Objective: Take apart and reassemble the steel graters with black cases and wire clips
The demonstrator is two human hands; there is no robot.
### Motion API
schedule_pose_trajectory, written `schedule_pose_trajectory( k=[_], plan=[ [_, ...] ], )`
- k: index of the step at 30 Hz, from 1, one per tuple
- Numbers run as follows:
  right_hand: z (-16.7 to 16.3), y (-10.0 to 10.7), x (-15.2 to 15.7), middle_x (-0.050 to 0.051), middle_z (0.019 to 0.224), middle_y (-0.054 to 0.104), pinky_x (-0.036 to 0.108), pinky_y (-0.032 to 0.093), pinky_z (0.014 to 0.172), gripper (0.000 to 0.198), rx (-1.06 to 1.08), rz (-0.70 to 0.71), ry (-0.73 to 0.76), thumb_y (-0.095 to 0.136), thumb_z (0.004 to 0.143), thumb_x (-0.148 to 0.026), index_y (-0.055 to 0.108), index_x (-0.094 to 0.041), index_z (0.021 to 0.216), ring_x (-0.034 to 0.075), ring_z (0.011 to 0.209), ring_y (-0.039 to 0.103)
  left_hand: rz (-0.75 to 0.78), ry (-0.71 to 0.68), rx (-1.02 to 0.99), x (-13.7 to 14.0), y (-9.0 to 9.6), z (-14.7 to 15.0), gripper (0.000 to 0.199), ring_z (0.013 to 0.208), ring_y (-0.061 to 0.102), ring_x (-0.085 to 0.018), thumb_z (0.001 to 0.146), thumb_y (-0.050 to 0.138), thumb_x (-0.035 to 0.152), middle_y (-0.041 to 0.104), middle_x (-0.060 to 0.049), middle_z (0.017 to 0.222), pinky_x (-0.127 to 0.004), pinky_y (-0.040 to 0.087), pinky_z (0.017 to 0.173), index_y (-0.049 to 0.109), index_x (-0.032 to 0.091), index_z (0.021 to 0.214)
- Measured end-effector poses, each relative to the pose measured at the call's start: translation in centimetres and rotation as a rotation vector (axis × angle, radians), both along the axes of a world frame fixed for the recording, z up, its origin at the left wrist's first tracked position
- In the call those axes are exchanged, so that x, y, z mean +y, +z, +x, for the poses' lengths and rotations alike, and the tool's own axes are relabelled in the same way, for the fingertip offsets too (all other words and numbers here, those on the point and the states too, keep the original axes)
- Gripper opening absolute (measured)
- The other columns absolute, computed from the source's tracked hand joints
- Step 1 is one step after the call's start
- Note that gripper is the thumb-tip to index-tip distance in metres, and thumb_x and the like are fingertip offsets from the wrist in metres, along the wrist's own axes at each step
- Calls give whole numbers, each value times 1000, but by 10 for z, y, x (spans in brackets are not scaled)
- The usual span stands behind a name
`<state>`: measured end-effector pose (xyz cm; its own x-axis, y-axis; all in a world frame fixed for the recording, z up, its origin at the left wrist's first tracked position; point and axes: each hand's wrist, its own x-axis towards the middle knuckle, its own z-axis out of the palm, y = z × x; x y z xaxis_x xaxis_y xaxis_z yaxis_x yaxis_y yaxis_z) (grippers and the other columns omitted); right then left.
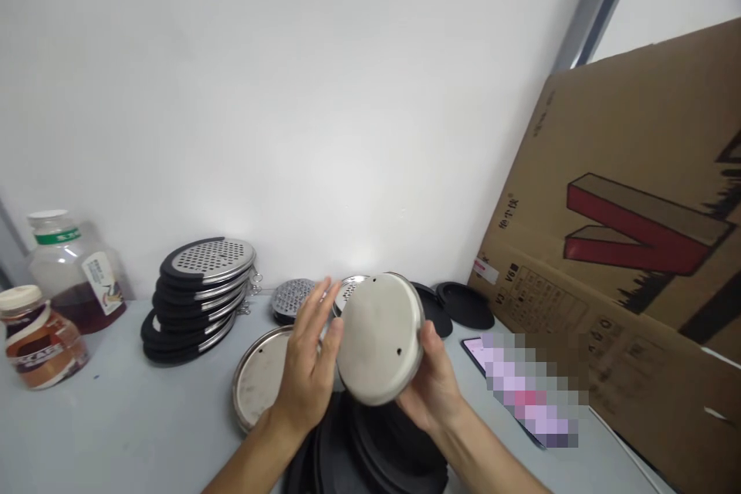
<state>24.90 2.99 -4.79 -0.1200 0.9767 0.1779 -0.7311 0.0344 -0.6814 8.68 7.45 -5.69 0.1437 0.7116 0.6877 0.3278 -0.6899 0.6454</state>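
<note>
Black discs (pixel 382 451) lie nearest, on the counter (pixel 144 432); above them a round metal plate (pixel 376 336) tilts, the right hand (pixel 433 390) grasping its right rim, the left hand (pixel 308 374) outstretched at its left edge, contact unclear

White wall (pixel 301 93), pale grey tabletop (pixel 156 424)

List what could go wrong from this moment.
The round metal piece might slip: the right hand grips its edge while the left hand has its fingers outstretched. The uneven stack of black-edged discs could topple if bumped. The phone, lying right of both hands, might get knocked.
</note>
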Motion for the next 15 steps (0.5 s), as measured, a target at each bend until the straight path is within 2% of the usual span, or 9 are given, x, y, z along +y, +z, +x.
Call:
schedule_pose_trajectory(
  k=[2,5,9,13,15],
  plan=[
    [6,3,8,8,108,73,49,35,109,54,26,-32,-6,75,66,-65,72,-24,101,32,123,54,46,-7,47,-3,4,-4,45,144,30,-26,101,39,35,38,-3,154,-50,25,118,40,31,146],
    [16,6,16,8,109,73,49,35,108,56,34,-39,5,75,66,-66,72,-22,101,32,122,55,134,-106,196,-8,12,-6,55,145,26,-30,97,45,42,31,-5,157,-53,24,118,34,30,149],
    [21,7,17,11,109,72,51,37,105,65,-35,-21,137,74,63,-69,70,-19,105,33,121,55,185,-244,493,-10,25,-6,70,147,19,-34,92,56,39,16,-5,162,-56,28,115,23,32,153],
    [18,8,16,13,112,70,53,40,101,85,-110,-10,230,76,51,-75,64,-17,111,35,121,54,239,-248,680,3,28,-6,86,143,29,-36,81,67,37,15,-4,162,-53,40,108,20,34,153],
    [16,5,22,11,114,69,53,42,99,91,-123,3,220,82,43,-72,60,-20,114,35,120,55,295,-230,625,16,22,-4,89,140,35,-38,75,70,40,20,-4,161,-53,43,106,25,35,152]
  ],
)
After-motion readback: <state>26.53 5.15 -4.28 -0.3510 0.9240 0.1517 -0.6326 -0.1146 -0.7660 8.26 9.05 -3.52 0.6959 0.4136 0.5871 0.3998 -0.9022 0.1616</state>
